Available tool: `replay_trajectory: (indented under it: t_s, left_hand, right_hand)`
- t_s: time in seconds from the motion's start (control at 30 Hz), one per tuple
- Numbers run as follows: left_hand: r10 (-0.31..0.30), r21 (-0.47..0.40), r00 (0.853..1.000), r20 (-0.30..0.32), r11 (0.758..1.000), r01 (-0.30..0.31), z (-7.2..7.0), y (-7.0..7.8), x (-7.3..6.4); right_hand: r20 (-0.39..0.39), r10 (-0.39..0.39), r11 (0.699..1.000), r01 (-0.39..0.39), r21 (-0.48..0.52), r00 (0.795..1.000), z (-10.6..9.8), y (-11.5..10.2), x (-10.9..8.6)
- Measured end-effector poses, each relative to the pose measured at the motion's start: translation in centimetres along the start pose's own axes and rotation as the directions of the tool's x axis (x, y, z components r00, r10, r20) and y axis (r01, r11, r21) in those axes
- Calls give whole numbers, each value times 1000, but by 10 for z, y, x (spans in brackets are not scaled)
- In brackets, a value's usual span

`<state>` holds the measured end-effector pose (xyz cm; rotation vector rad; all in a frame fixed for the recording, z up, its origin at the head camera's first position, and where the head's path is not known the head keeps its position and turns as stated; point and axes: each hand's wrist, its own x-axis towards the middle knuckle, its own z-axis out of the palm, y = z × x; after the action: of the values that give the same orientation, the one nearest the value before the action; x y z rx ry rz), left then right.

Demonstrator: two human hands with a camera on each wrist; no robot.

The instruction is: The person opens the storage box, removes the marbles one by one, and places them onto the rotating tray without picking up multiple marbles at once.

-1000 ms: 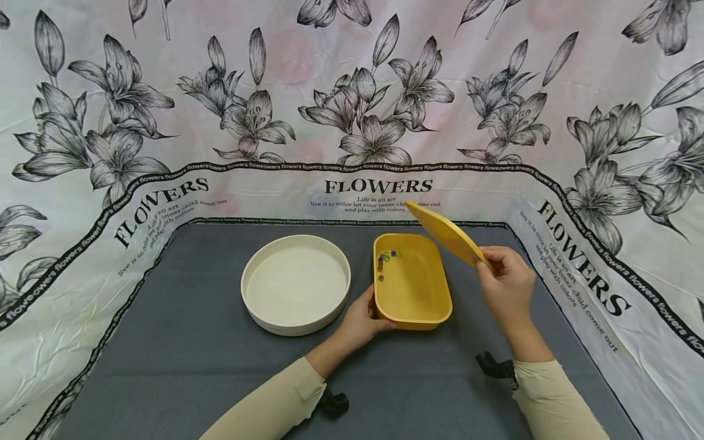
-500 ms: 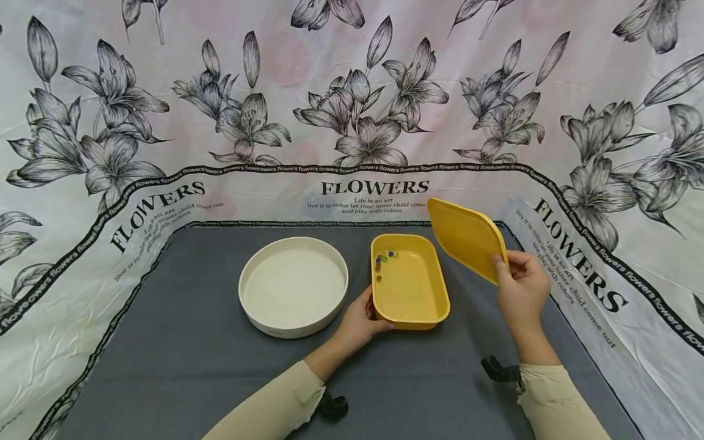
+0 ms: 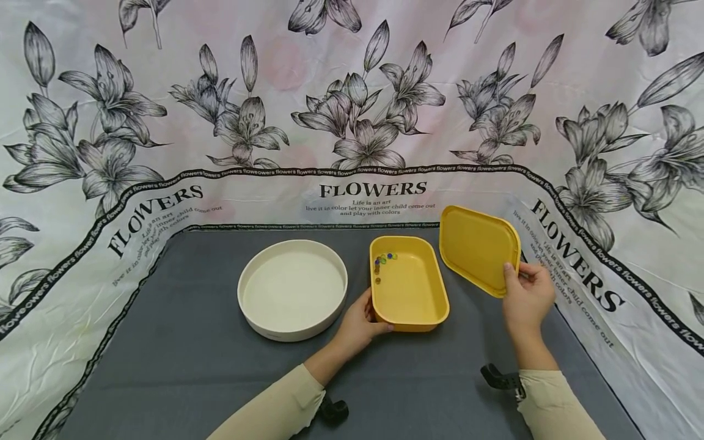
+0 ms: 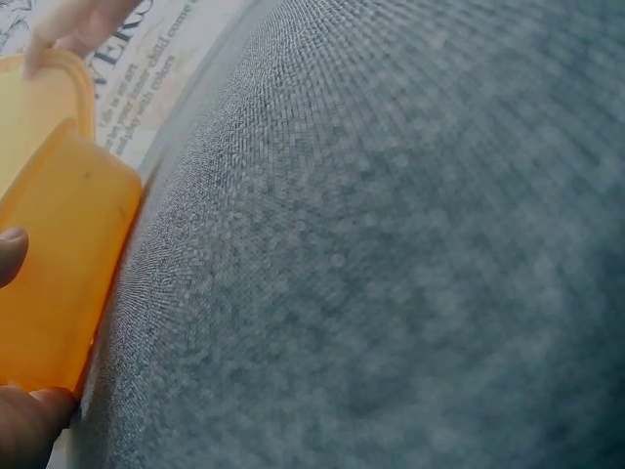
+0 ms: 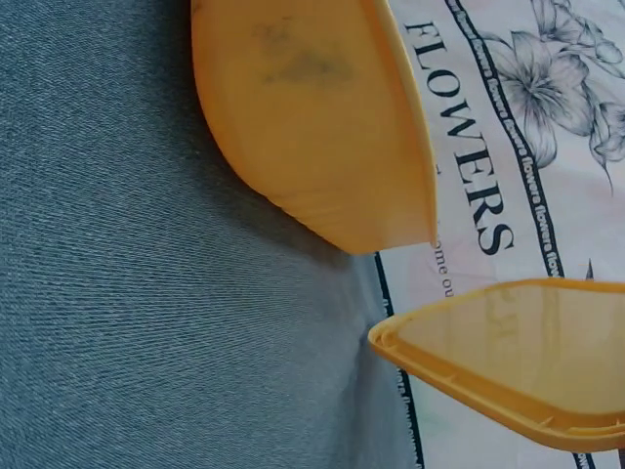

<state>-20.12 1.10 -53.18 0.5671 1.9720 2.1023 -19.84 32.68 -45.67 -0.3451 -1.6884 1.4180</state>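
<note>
In the head view a yellow rectangular plastic box (image 3: 412,293) stands in the middle of the grey cloth. Several small glass beads (image 3: 390,256), blue, green and brown, lie at its far left corner. My left hand (image 3: 356,330) holds the box at its near left corner, thumb along the front wall and fingers at the left side. To the right, my right hand (image 3: 530,301) pinches a matching yellow lid (image 3: 478,249) by its near right edge, raised and tilted, apart from the box. Each wrist view shows the box (image 4: 73,244) and the lid (image 5: 513,366) from the side.
A round cream-white dish (image 3: 291,290) with a low rim stands left of the box. Behind the grey cloth (image 3: 192,330) a floral printed curtain (image 3: 368,140) rises, and it runs along both sides. Black straps (image 3: 334,409) hang at both wrists.
The right hand has moved the lid rightward and a little toward me, away from above the box, turning its flat face into view. The left hand and box have stayed in place.
</note>
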Motion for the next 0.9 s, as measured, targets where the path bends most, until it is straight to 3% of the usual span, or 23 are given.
replay_trajectory:
  t_s: [0.23, 0.37, 0.5, 0.63, 0.8, 0.9]
  left_hand:
    - [-13, -2, 1000, 5, 1000, 13, 2, 0, -2]
    - [-18, -1, 1000, -5, 1000, 18, 2, 1, -1]
    - [-26, -1, 1000, -15, 1000, 26, 2, 2, 1]
    - [-29, 3, 1000, -10, 1000, 29, 2, 4, 2]
    - [-37, 13, 999, 4, 999, 37, 1, 5, 1]
    - [-46, 21, 999, 5, 999, 46, 1, 6, 1]
  right_hand:
    - [-31, 95, 994, -93, 63, 995, -4, -7, -8]
    - [-42, 122, 992, -121, 25, 992, -8, -6, -10]
    - [-46, 206, 979, -206, 4, 978, -16, 3, -6]
    - [-10, 319, 947, -319, -26, 948, -25, 7, -3]
    - [83, 428, 899, -414, -147, 900, -35, 9, -4]
    - [125, 477, 878, -464, -117, 870, -39, 14, -6]
